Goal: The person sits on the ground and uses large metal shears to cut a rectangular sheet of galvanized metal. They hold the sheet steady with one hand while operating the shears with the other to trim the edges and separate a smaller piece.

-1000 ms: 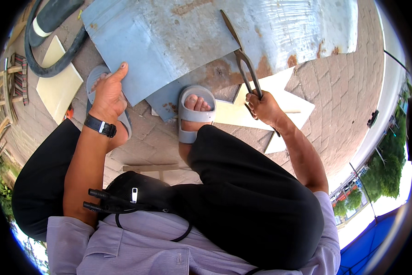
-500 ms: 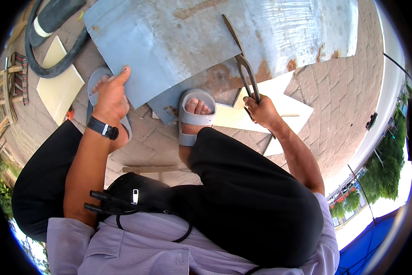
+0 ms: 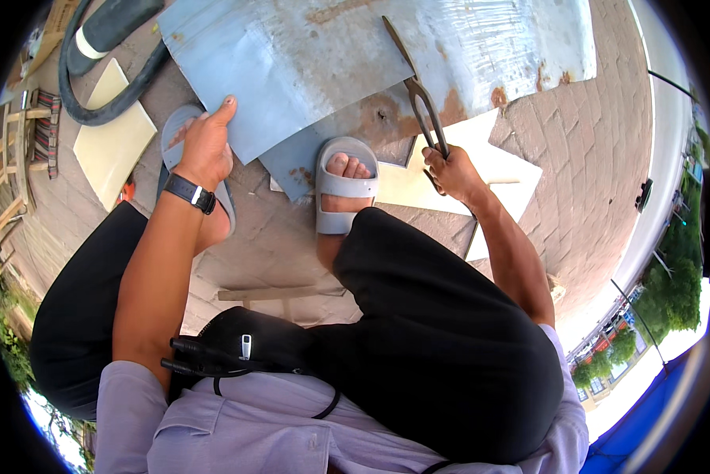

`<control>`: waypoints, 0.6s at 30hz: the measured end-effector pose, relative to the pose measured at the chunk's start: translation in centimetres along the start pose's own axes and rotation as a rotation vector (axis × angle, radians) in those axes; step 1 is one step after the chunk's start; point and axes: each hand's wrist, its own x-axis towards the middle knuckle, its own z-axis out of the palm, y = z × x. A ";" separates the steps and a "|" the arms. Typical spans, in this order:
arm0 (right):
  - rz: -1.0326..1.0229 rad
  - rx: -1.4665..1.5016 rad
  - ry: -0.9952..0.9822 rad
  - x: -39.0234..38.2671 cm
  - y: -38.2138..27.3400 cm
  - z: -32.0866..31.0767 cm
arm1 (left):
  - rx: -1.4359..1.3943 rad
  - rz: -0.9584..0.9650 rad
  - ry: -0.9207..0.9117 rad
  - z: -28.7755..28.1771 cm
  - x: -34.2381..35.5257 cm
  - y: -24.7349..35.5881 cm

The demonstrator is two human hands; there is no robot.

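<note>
R hand [image 3: 456, 175] clamped rnd long dark-metal snips [image 3: 413, 84], blade over flat blue-grey metal sheet [image 3: 280, 83]; L hand [image 3: 205, 150] at its L edge, can't tell if fingers grip.

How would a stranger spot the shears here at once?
Find the large blue-grey metal sheet across the top. Below its lower edge, right of centre, the right hand holds the shears. Their slim, dark, forked handles and narrow blade set them apart from the flat cream piece nearby.
</note>
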 end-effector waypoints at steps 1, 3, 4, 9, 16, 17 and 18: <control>0.010 0.027 0.009 -0.4 0.3 0.2 | -0.002 0.006 -0.029 -0.1 0.4 -0.2; 0.030 0.082 0.022 -1.2 1.1 0.9 | -0.005 0.016 -0.082 0.0 0.9 -0.2; 0.026 0.111 0.027 -1.6 1.6 1.3 | 0.016 0.015 -0.108 0.2 1.2 -0.1; 0.054 0.217 0.054 -4.4 4.6 4.6 | 0.158 0.022 -0.220 0.4 2.7 0.1; -0.013 0.063 0.127 -5.3 6.9 5.5 | 0.288 -0.040 -0.236 2.8 2.0 1.1; 0.011 0.007 0.121 -5.7 6.0 5.1 | 0.290 -0.041 -0.226 3.0 1.9 1.2; 0.033 -0.049 0.114 -5.8 5.5 4.9 | 0.292 -0.041 -0.215 3.1 1.7 1.3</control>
